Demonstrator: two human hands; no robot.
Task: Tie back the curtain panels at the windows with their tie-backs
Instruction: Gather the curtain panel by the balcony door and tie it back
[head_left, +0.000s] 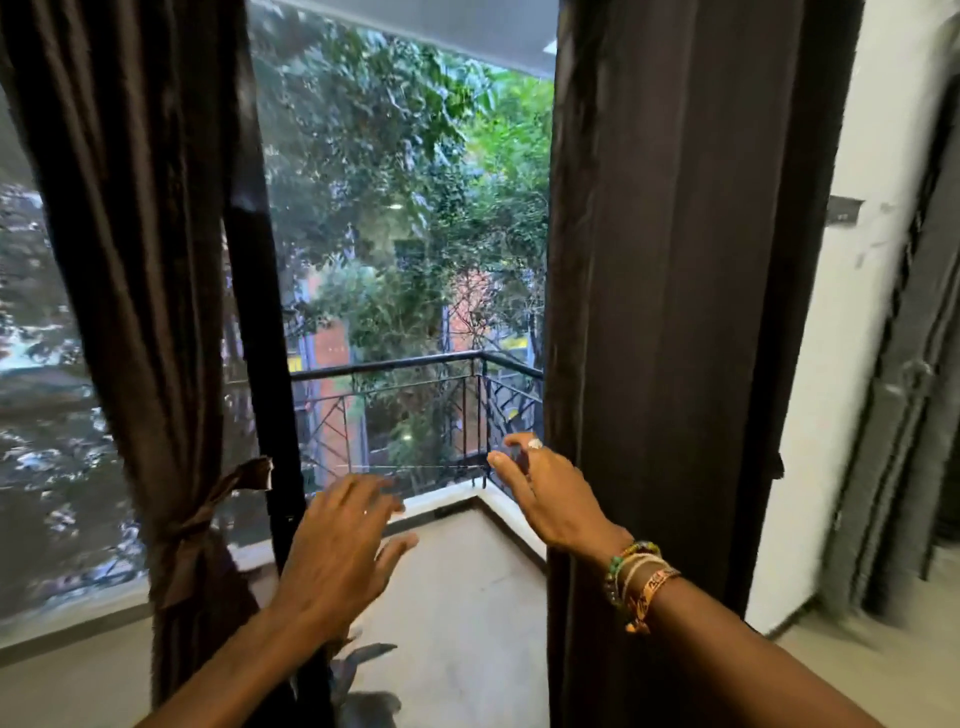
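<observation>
Dark brown cloth hangs at both sides of a tall window (405, 208) that looks out on a balcony railing (395, 366) and trees. The left curtain panel (130, 260) is gathered at the waist by a knotted tie-back (197, 519) of the same fabric, one end of it sticking out toward the glass. The right curtain panel (675, 338) falls straight and loose, and no tie-back shows on it.

A person's left hand (337, 545) hovers in the gap between the panels, fingers spread and smeared by motion blur, holding nothing. The right hand (545, 493), with a ring (535, 444) and stacked bracelets (636, 577) at the wrist, sits just beside the loose panel's inner edge. Its thumb and forefinger are apart with nothing between them. Its other fingers are hidden, so whether they touch the cloth cannot be told.

Beyond a white wall (841, 415), a dark upright shape (904, 415) is too blurred to identify.
</observation>
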